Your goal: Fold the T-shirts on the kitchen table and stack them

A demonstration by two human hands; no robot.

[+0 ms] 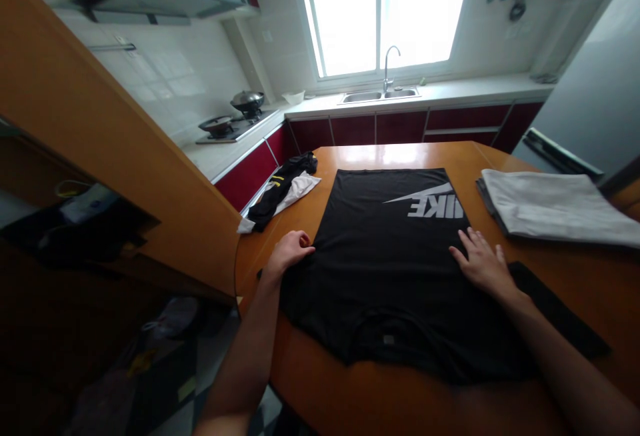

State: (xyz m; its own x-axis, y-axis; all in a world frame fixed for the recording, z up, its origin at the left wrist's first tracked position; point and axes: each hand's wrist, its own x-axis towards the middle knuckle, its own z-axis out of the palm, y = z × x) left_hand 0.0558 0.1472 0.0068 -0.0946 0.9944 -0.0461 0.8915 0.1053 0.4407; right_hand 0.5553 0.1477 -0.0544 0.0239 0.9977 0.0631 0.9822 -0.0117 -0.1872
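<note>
A black T-shirt (385, 256) with a grey NIKE print lies spread on the wooden table (300, 363), its collar toward me and its hem toward the window. At the shirt's left edge, my left hand (290, 251) has its fingers curled, with thumb and fingertips closed at the fabric. My right hand (483, 263) rests on the shirt's right side, below the print, palm down with fingers spread. The right sleeve passes partly under my right forearm.
Folded grey cloth (555, 206) lies at the table's right. Crumpled black and white clothing (285, 189) sits at the left edge, beside a wooden partition (165, 183). Beyond are a counter with a sink (365, 97), a stove with pans (247, 101), and a fridge (595, 89).
</note>
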